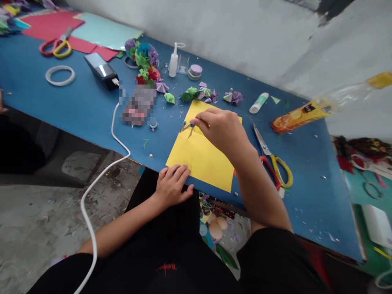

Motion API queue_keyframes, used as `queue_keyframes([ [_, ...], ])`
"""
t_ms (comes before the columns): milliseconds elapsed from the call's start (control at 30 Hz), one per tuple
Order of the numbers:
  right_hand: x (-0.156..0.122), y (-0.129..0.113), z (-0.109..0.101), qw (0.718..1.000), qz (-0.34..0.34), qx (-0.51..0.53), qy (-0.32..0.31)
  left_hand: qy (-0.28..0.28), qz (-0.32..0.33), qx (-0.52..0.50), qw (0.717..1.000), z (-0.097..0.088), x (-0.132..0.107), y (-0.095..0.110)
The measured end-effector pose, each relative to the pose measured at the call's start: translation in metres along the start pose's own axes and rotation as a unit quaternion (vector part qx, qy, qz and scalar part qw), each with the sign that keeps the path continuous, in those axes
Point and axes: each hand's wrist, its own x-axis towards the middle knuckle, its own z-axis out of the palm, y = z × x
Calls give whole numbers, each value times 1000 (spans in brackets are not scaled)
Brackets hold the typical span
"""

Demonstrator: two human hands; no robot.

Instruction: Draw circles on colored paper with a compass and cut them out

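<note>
A yellow sheet of paper (205,163) lies tilted on the blue table in front of me. My right hand (219,126) is over its upper part, thumb and fingers pinched round a small thin tool with blue parts (192,125); its kind is too small to make out. Thin dark legs or shadows show below the fingertips, near the sheet's left edge. At the table's front edge my left hand (173,185) rests palm down, fingers stretched out, the fingertips by the sheet's lower left corner.
Red-and-yellow-handled scissors (269,155) lie right of the sheet, near a glue stick (259,103) and a juice bottle (303,116). Folded paper flowers (190,94), a white squeeze bottle (173,63) and a power bank (102,70) with a white cable (113,122) sit behind and left.
</note>
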Motion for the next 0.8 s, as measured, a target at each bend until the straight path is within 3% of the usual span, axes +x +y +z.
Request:
queue_keyframes([
  [367,2,-7,1,1000,4,2,-24,-1,-3,0,1000,0,0,0],
  [700,3,-18,4,995,63,-72,-28,20,10,3,1000,-1,2,0],
  [800,3,-21,5,996,43,-65,-37,19,11,3,1000,-2,2,0],
])
